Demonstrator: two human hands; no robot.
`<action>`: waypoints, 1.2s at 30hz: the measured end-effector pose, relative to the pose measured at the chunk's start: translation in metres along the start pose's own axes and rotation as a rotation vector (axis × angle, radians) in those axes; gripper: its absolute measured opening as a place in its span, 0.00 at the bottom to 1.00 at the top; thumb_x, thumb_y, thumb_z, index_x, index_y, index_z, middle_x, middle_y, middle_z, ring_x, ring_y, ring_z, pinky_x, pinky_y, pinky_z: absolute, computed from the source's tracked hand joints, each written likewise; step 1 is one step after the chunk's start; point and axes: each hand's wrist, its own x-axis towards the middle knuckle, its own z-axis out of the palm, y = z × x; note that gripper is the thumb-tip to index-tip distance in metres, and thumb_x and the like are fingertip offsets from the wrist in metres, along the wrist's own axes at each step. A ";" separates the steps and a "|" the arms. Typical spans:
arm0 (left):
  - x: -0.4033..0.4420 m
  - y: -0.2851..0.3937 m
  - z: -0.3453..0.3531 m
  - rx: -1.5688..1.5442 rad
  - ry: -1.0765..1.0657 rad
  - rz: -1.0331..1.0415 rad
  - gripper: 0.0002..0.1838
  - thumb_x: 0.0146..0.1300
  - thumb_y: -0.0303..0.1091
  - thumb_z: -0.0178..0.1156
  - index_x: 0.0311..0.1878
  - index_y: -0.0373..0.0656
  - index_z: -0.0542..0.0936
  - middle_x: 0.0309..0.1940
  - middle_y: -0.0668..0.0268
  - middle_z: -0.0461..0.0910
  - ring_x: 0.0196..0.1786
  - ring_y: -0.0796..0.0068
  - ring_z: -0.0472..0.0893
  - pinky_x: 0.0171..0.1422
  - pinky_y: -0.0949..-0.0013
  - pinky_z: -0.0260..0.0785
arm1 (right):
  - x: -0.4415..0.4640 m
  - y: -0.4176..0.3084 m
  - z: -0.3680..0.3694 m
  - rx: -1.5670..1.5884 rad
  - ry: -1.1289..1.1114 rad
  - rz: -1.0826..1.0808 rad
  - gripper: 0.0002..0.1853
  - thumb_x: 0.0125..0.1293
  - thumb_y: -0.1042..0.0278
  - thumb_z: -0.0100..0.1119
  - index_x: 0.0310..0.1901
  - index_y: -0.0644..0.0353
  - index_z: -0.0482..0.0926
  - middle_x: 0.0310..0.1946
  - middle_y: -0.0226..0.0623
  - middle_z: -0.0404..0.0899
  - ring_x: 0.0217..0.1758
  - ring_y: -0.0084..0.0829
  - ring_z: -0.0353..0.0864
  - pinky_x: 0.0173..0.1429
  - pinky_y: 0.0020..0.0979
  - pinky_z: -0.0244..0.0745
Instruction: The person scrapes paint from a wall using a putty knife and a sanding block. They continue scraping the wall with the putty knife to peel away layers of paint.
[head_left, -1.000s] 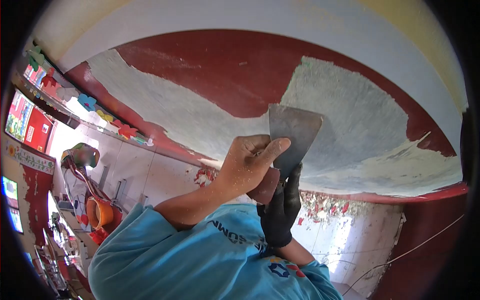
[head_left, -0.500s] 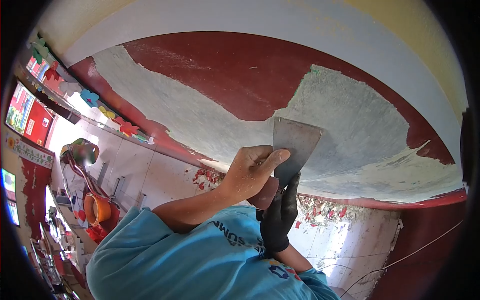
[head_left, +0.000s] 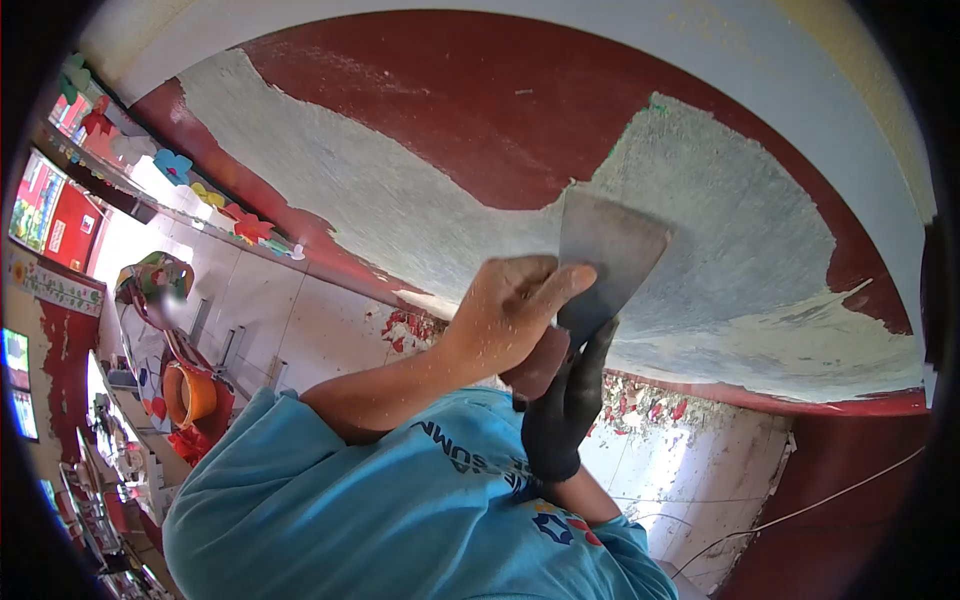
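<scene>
A wide putty knife [head_left: 620,245] with a flat grey blade is held against a wall with peeled red paint [head_left: 430,130] and a bare grey patch [head_left: 740,220]. My left hand [head_left: 510,315], bare and dusted with pale specks, is closed at the blade's near edge, thumb lying on the metal. Below it shows the knife's reddish-brown handle [head_left: 538,368]. My right hand [head_left: 562,420], in a black glove, is closed around the handle area, its fingers reaching up along the blade's lower side. The glove partly hides the handle.
Paint flakes [head_left: 650,400] litter the tiled floor [head_left: 640,470] at the wall's foot. On the left are an orange bucket [head_left: 190,395], a person [head_left: 155,290] and paper flowers [head_left: 250,225] along a ledge. A thin cable [head_left: 800,510] runs at lower right.
Both hands and the putty knife have moved slightly up and to the right in view. The wall appears a little higher in view. My grip looks the same.
</scene>
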 end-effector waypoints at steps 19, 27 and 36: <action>0.006 0.003 0.002 -0.069 -0.002 0.061 0.19 0.65 0.43 0.54 0.35 0.33 0.80 0.22 0.71 0.75 0.27 0.89 0.70 0.27 0.81 0.60 | -0.004 0.000 -0.006 0.003 -0.084 0.177 0.30 0.67 0.73 0.42 0.69 0.65 0.46 0.41 0.41 0.75 0.38 0.22 0.74 0.42 0.24 0.70; 0.007 -0.003 -0.002 0.017 -0.019 0.044 0.21 0.64 0.47 0.55 0.33 0.34 0.80 0.19 0.70 0.76 0.22 0.88 0.68 0.22 0.80 0.57 | 0.001 0.011 0.000 -0.323 0.021 -0.223 0.28 0.68 0.72 0.39 0.68 0.65 0.46 0.36 0.43 0.77 0.28 0.23 0.75 0.31 0.25 0.71; 0.000 0.007 0.001 -0.045 -0.030 0.011 0.22 0.63 0.48 0.56 0.32 0.35 0.81 0.16 0.74 0.72 0.21 0.90 0.67 0.21 0.82 0.56 | -0.007 -0.003 -0.009 0.017 -0.109 0.098 0.29 0.69 0.71 0.40 0.68 0.66 0.45 0.27 0.33 0.74 0.20 0.16 0.70 0.22 0.20 0.65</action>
